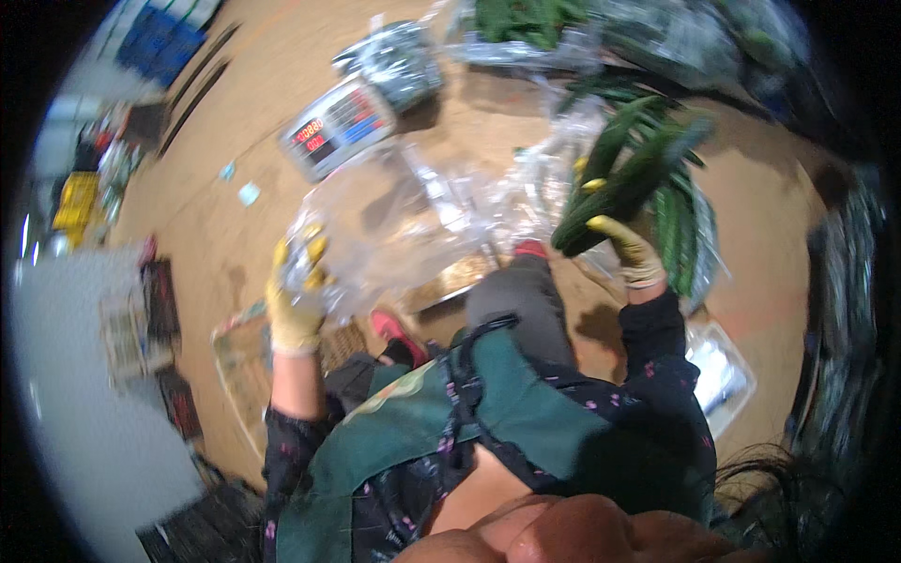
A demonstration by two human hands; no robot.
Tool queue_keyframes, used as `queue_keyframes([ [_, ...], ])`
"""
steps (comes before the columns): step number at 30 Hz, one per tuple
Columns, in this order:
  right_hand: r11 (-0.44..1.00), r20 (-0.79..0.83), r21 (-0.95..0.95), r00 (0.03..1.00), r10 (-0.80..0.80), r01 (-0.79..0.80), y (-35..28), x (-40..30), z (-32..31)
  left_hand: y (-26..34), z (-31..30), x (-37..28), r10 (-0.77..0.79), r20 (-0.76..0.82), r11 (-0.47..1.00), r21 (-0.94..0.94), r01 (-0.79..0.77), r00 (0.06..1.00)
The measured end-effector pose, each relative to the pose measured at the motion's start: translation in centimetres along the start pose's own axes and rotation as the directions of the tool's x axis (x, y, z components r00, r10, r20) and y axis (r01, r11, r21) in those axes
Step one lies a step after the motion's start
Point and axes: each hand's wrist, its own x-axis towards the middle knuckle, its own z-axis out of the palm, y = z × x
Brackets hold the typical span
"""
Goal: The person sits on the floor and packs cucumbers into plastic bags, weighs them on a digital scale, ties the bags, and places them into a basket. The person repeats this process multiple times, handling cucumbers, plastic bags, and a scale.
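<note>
My left hand, in a yellow glove, grips the edge of a clear plastic bag that spreads out before me. My right hand, gloved alike, holds dark green cucumbers, with its thumb on the near one and yellow fingertips showing between them. More long green cucumbers lie in clear plastic just beyond and beside that hand. Beyond the bag stands a digital scale with a lit red display.
A packed bag stands behind the scale. Bags of green vegetables line the far side. Plastic bins are near my left and right. A yellow crate stands far left; wrapped goods are at the right.
</note>
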Motion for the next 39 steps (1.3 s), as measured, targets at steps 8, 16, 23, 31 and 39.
queue_keyframes([
  [8, 0.977, 0.599, 0.213, 0.793, -0.114, -0.021, 0.3, 10.2, 16.9, 2.7, 1.5, -1.4, -0.074, 0.244, 0.946, -0.288, 0.145, 0.967],
  [16, 0.680, 0.809, -0.576, 0.432, 0.399, 0.452, 19.0, 14.6, 17.7, 6.8, -7.2, -4.0, 0.180, -0.402, 0.984, 0.076, -0.163, 0.898],
  [23, 0.187, 0.464, -0.879, 0.699, 0.544, 0.439, 27.0, 13.1, 15.1, 2.6, -5.6, -3.1, -0.115, -0.002, 0.914, -0.393, 0.105, 0.993],
  [31, 0.961, 0.635, -0.252, 0.729, 0.255, -0.117, 16.5, 10.5, 10.3, -2.6, -8.3, -1.8, -0.165, -0.191, 0.984, -0.095, 0.149, 0.968],
  [39, 0.003, -0.547, -0.826, 0.801, -0.242, -0.563, 10.0, -6.2, -20.0, -4.7, -9.1, -1.0, -0.301, -0.089, 0.953, -0.064, 0.296, 0.950],
])
